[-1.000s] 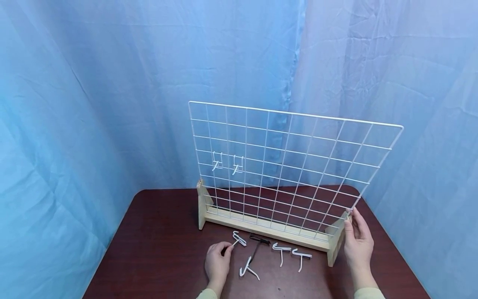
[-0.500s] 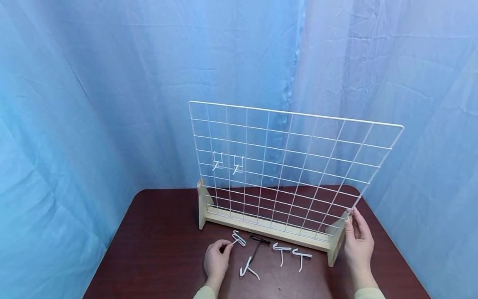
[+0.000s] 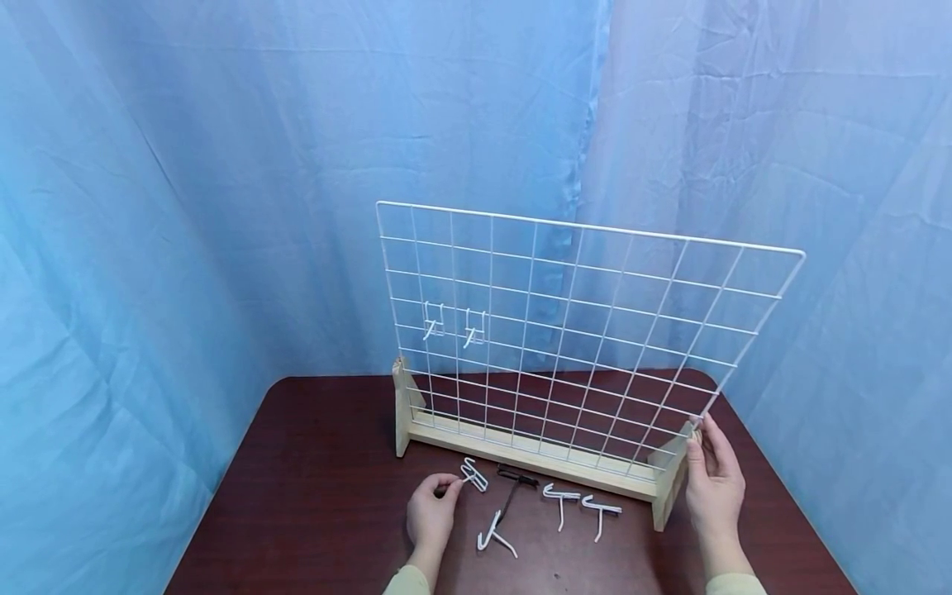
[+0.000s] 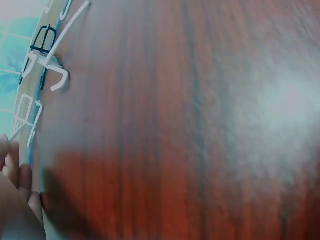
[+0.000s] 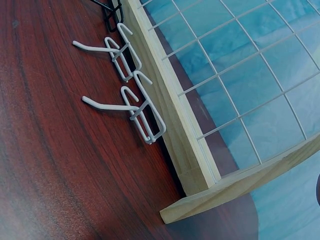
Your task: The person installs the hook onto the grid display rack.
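Note:
My left hand (image 3: 431, 514) pinches a white wire hook (image 3: 474, 476) by its prong, just above the table or touching it; I cannot tell which. The same hook shows at the left edge of the left wrist view. With thumb in front and fingers at the side, my right hand (image 3: 716, 489) grips the right end panel (image 3: 672, 479) of a wooden stand, where the white wire grid (image 3: 587, 226) meets it. Two white hooks (image 3: 473, 328) hang side by side on the grid's left part. The right hand is out of its own wrist view.
In front of the wooden base (image 3: 535, 456) lie a black hook (image 3: 513, 479) and several white ones. One white hook (image 3: 494, 533) lies nearest, touching or overlapping the black prong. Two others (image 5: 142, 110) lie near the stand's right end. Blue curtains (image 3: 297, 207) surround the dark red table (image 3: 312, 496).
The pinched hook has turned slightly and shifted a little to the left with my left hand. My right hand, the grid and the other hooks stay where they were.

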Motion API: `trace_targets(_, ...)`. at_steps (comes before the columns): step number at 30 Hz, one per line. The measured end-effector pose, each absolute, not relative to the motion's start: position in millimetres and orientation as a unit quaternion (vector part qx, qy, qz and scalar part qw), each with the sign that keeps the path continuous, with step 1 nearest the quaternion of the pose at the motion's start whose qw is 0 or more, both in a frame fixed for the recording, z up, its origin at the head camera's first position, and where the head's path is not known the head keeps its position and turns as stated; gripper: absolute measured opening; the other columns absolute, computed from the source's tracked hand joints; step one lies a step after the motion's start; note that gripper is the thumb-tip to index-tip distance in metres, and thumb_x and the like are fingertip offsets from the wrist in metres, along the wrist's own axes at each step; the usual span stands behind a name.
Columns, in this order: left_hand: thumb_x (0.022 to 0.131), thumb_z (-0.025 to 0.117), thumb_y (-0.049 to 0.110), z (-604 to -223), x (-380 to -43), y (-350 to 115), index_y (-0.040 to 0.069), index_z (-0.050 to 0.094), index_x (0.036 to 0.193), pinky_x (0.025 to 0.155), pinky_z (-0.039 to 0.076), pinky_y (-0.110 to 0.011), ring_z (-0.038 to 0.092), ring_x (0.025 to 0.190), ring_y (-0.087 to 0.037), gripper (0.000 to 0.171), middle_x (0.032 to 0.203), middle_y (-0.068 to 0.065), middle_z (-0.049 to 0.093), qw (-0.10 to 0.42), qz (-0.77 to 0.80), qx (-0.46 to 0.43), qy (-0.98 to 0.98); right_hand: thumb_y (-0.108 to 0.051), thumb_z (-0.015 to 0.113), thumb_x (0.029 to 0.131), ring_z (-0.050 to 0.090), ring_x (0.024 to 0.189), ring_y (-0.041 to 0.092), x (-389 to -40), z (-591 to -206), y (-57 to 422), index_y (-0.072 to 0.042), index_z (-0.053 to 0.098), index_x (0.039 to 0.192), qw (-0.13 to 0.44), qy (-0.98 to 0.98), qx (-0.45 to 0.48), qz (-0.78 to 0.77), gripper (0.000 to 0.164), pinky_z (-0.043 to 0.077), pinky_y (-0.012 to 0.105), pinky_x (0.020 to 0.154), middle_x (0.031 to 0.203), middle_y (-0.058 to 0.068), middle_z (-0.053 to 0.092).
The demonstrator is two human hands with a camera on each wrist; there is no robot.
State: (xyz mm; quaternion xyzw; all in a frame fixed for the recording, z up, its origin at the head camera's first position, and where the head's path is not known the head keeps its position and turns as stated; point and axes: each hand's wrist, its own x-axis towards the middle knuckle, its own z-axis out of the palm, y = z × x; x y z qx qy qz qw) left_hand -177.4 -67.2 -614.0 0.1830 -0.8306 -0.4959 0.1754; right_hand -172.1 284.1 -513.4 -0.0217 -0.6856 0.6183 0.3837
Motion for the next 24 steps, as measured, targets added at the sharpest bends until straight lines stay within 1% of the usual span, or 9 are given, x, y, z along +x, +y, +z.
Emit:
trace_targets(5,0.078,0.083,0.014,-609,-178,-65,0.015,0.076,0.083,0.06,0.046,-0.032,0.063,0.07,-0.013,0.008,0.075,0.007,0.069,0.171,-0.52,0.196,-0.814,0.014,0.051,0.095,0.057,0.115,-0.001,-172,-513,284,0.003,0.052,0.139,0.382,-0.682,-0.022,0.623,0.046,0.043,0.01,0.094,0.123,-0.014,0.063)
trace_targets(13,0.078,0.083,0.013,-605,-181,-62,0.012,0.076,0.083,0.061,0.045,-0.032,0.062,0.068,-0.013,0.009,0.074,0.005,0.069,0.167,-0.541,0.228,-0.792,0.015,0.051,0.095,0.057,0.115,-0.001,-172,-513,284,0.003,0.052,0.139,0.385,-0.676,-0.02,0.628,0.046,0.043,0.01,0.094,0.122,-0.014,0.063)
trace_targets(18,0.079,0.082,0.014,-603,-184,-61,0.013,0.076,0.084,0.059,0.045,-0.032,0.061,0.066,-0.012,0.008,0.074,0.005,0.069,0.165,-0.538,0.233,-0.793,0.015,0.051,0.095,0.057,0.115,-0.001,-172,-513,284,0.003,0.052,0.139,0.384,-0.675,-0.018,0.629,0.046,0.043,0.01,0.094,0.122,-0.014,0.064)
trace_targets(24,0.079,0.082,0.018,-596,-190,-59,0.018,0.075,0.083,0.06,0.045,-0.033,0.062,0.067,-0.012,0.008,0.076,0.007,0.07,0.171,-0.512,0.215,-0.814,0.015,0.051,0.095,0.058,0.115,0.0,-172,-513,283,0.003,0.052,0.139,0.382,-0.671,-0.02,0.635,0.046,0.043,0.01,0.094,0.122,-0.014,0.064)
